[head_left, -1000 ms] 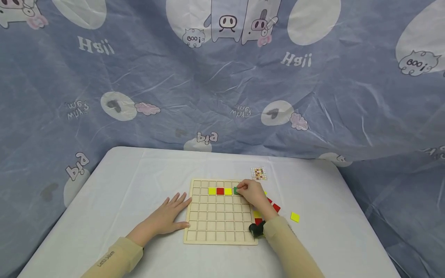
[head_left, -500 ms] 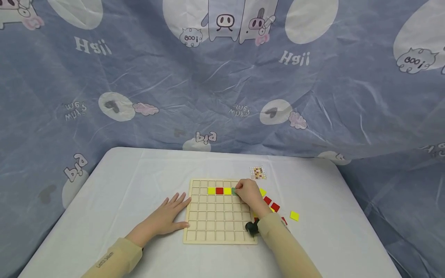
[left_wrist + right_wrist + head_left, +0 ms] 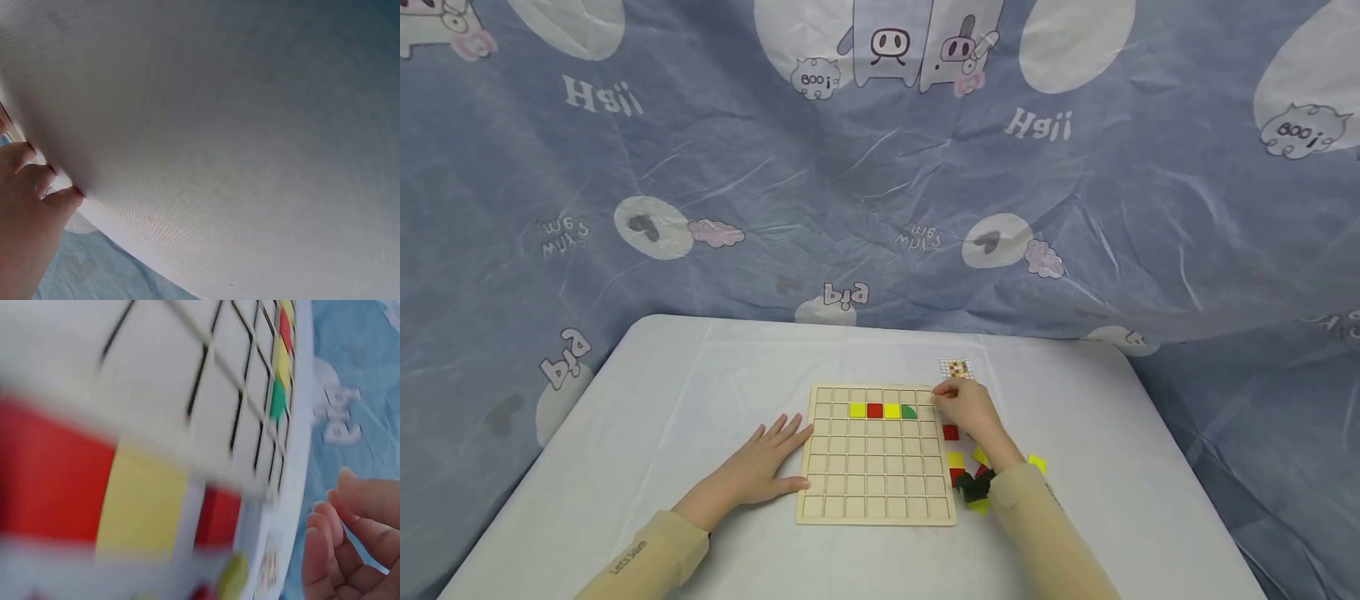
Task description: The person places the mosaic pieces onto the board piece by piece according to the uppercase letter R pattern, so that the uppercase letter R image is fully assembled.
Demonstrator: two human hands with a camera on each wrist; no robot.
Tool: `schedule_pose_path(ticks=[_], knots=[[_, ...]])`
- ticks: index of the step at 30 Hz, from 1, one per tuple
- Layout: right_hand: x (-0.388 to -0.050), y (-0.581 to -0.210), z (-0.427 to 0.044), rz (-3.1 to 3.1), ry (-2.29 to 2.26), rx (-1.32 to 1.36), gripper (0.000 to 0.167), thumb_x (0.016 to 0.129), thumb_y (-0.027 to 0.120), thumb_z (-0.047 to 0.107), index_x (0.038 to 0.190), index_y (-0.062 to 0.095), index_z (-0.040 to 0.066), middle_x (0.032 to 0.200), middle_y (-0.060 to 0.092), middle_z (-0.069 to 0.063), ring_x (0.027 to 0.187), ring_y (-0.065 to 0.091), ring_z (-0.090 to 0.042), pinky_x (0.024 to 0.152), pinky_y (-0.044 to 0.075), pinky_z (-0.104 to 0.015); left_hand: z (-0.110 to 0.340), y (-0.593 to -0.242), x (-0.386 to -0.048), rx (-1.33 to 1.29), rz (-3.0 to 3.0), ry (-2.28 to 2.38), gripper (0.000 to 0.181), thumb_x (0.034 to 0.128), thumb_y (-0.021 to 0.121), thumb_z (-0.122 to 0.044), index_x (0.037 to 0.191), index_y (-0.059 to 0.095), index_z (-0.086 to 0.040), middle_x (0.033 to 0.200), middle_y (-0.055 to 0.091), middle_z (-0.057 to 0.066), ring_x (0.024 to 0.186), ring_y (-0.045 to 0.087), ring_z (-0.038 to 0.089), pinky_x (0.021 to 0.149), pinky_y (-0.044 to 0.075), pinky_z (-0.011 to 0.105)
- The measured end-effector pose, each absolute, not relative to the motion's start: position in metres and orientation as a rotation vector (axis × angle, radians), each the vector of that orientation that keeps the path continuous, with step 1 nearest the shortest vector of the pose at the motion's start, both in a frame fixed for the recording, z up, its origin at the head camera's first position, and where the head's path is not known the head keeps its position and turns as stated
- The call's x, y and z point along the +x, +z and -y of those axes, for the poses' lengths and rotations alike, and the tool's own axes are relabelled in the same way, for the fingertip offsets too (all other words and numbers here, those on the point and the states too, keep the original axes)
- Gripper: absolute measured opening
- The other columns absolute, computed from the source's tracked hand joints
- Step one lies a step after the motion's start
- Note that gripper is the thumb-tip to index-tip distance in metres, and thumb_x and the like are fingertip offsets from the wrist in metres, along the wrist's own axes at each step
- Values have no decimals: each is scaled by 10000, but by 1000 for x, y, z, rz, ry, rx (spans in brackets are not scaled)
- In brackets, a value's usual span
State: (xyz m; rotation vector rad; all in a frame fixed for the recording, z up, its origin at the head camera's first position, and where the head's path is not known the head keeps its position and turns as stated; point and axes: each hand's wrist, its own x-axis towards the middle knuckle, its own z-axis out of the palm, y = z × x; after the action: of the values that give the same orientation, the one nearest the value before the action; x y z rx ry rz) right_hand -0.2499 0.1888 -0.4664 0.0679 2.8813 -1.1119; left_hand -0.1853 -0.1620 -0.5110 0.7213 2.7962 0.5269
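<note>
Card — partly behind right hand. Right wrist view: nearest red tile blurred — cut by left edge.

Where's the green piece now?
In the head view, the green piece is on the board, second row from the top, just right of a yellow square.

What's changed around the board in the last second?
The right hand has let go of the green piece and moved right, to near the far right corner of the board. The left hand at the left edge and the row of yellow and red tiles stayed put.
</note>
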Motion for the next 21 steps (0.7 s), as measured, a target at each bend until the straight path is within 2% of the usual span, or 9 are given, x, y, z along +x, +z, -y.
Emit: schedule_pose_path(ticks=[3, 9, 15, 21], knots=[[-247, -466, -212, -2882, -1094, 135, 215, 910, 698, 182, 1067, 716, 37, 992, 710, -126, 832, 632, -214, 730, 548, -338, 162, -511, -185, 723, -2800, 530, 844, 889, 638, -558, 1547, 324, -133, 1617, 256, 169, 1500, 195, 412, 1188, 184, 631], [-233, -473, -246, -2822, -1045, 275, 255, 914, 697, 192, 1102, 677, 21, 991, 680, -132, 760, 601, -192, 693, 545, -296, 162, -509, -185, 720, -2802, 511, 845, 888, 642, -553, 1547, 323, -132, 1615, 259, 173, 1497, 201, 417, 1185, 191, 633], [-220, -478, -257, -2773, -1047, 320, 295, 888, 731, 196, 1087, 651, -7, 957, 666, -145, 756, 584, -203, 698, 550, -291, 160, -509, -185, 719, -2800, 511, 843, 890, 635, -560, 1549, 321, -138, 1620, 250, 163, 1501, 194, 408, 1190, 185, 629], [-216, -489, -256, -2735, -1015, 365, 351, 843, 787, 219, 1078, 630, 12, 942, 631, -114, 745, 563, -190, 629, 511, -242, 160, -508, -183, 710, -2806, 511, 843, 885, 647, -549, 1543, 331, -128, 1616, 261, 168, 1498, 201, 413, 1190, 184, 628]])
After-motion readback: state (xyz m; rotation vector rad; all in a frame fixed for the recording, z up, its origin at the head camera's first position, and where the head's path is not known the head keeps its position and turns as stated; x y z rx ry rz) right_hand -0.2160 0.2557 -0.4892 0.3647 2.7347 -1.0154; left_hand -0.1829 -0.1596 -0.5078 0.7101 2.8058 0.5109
